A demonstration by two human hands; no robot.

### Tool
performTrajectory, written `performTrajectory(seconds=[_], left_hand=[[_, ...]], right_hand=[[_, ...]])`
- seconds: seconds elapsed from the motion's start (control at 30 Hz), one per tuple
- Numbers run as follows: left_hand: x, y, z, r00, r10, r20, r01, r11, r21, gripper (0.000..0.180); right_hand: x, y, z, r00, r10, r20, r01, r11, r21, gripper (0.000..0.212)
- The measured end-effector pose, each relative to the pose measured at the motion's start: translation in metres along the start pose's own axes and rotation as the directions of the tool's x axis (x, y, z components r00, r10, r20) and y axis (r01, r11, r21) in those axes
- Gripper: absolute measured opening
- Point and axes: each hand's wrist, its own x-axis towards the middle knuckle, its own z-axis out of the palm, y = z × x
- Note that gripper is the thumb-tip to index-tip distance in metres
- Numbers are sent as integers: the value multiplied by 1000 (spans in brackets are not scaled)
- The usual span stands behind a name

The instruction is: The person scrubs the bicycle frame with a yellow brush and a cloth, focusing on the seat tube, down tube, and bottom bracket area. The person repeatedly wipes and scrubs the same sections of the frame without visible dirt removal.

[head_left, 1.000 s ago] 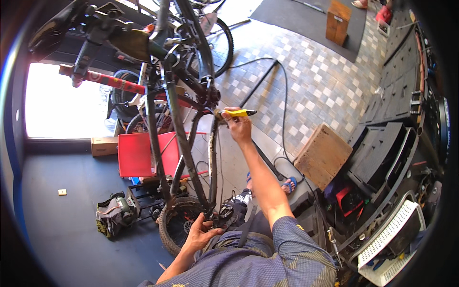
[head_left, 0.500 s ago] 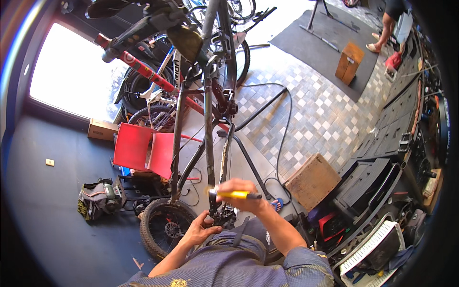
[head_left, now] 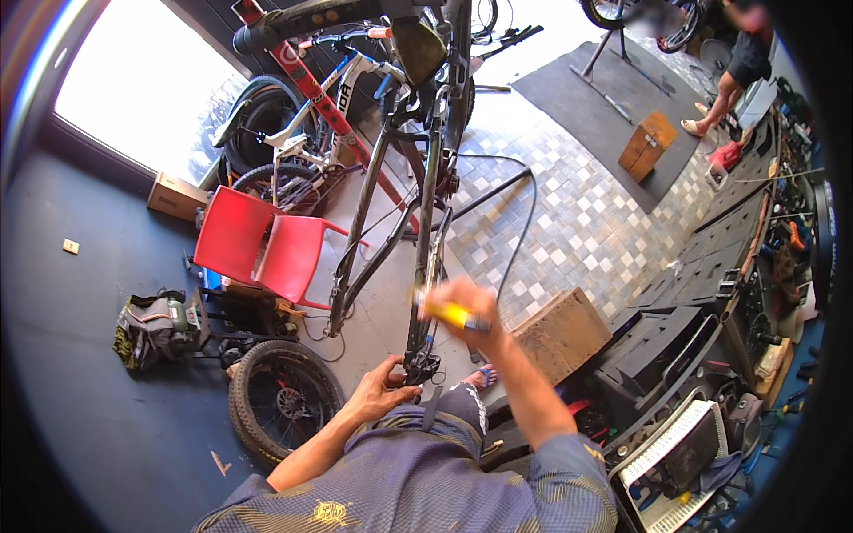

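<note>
Two bare hands are at work, with one slim yellow tool, dark at its right end, and one dark, scuffed metal bicycle frame [head_left: 429, 191] between them. The yellow tool [head_left: 455, 314] lies across the right hand [head_left: 462, 302], grasped in its curled fingers — its dark end juts out to the right, its other end points left at a tube of the frame; motion blur hides whether that tip touches. The left hand [head_left: 380, 391] is below and to the left of the tool, well apart from it, its fingers and thumb gripping the frame's near, lower end at a small black fitting [head_left: 421, 366]. The frame slants from the top of the view down to that hand. Left of it are one red plastic chair [head_left: 231, 233], one loose wheel with a knobby black tyre [head_left: 244, 400], one grey bag [head_left: 151, 324] and one brown cardboard box [head_left: 176, 196]. Two wooden boxes are on the right: one plain, pale-brown box [head_left: 564, 336] nearby, and one orange-brown box [head_left: 647, 147] close to the lower corner of the dark grey floor mat [head_left: 569, 84]. One white perforated plastic basket [head_left: 657, 440] is at the lower right — and one other person [head_left: 751, 73] is beyond the mat's right edge.
</note>
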Motion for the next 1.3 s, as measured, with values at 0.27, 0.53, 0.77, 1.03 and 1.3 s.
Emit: performTrajectory(seconds=[0.27,0.53,0.77,1.03,1.3], left_hand=[[8,5,-12,991,107,81,-115,990,87,63],[-10,-8,-76,879,156,451,-292,924,248,66],[21,18,-239,965,251,75,-262,919,295,30],[144,85,-176,772,619,-143,-589,782,203,64],[164,83,-155,883,468,-32,-466,870,-159,22]], right_hand=[[31,-14,1,965,248,-90,-256,963,-90,20],[-11,-114,43,922,362,-136,-385,829,-406,23],[-63,-175,208,634,551,-543,-575,805,146,24],[-56,-131,253,454,387,-803,-449,877,169,20],[-57,-94,263,537,164,-827,-422,901,-96,22]])
